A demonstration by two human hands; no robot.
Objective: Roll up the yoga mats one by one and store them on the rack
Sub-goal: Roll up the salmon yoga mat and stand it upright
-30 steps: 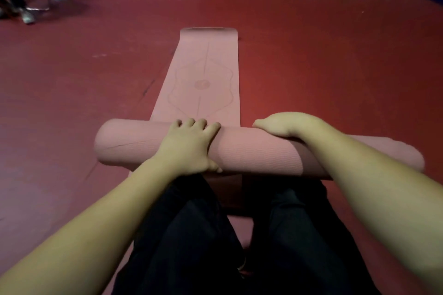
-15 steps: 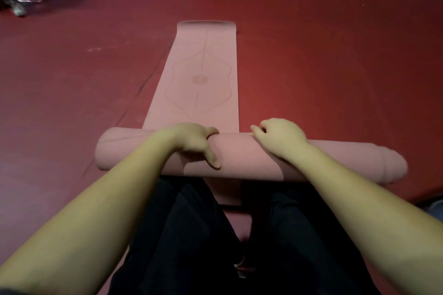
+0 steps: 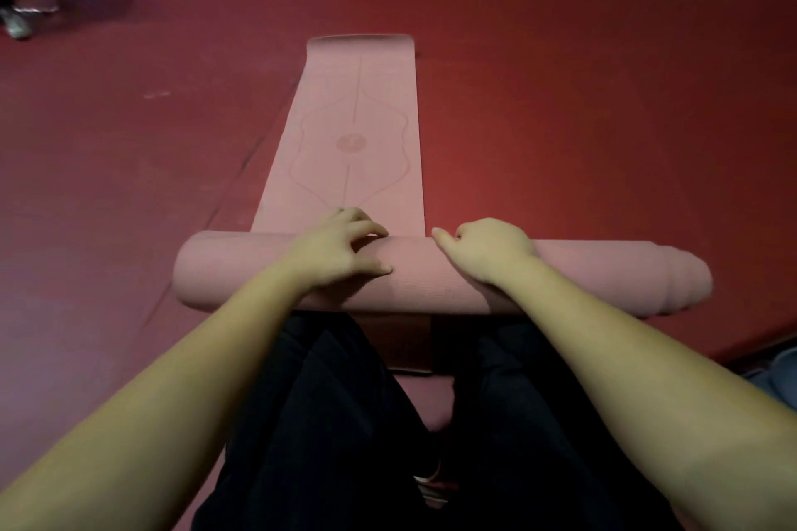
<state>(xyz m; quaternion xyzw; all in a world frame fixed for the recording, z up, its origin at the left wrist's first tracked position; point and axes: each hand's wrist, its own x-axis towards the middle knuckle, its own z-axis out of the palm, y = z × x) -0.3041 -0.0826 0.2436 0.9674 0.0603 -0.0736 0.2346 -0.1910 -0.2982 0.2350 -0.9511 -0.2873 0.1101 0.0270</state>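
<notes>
Both hands (image 3: 340, 248) (image 3: 491, 248) fwd — fingers curled.

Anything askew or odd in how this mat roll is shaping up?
Yes. The pink roll is telescoping: at its right end the layers step outward in ridges instead of finishing flush. The left end looks even. Both the left hand and right hand rest on the roll's middle; the flat part lies straight.
</notes>
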